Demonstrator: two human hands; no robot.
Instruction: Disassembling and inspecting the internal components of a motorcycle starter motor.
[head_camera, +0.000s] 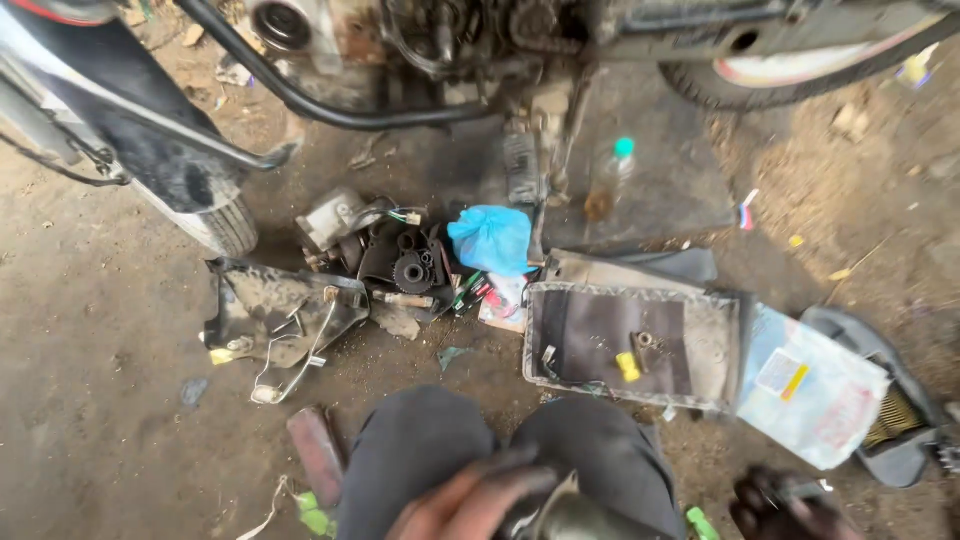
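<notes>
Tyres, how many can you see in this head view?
2. One tyre is at the left, by the dark cover on the ground; the other tyre runs along the top right edge. Both are cut off by the frame, so more may be hidden.

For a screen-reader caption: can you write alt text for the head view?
A person's left hand holds a grey metal part over their knees; the right hand is low right. Engine parts, a blue bag and a dusty tray lie on dirt below a motorbike.
</notes>
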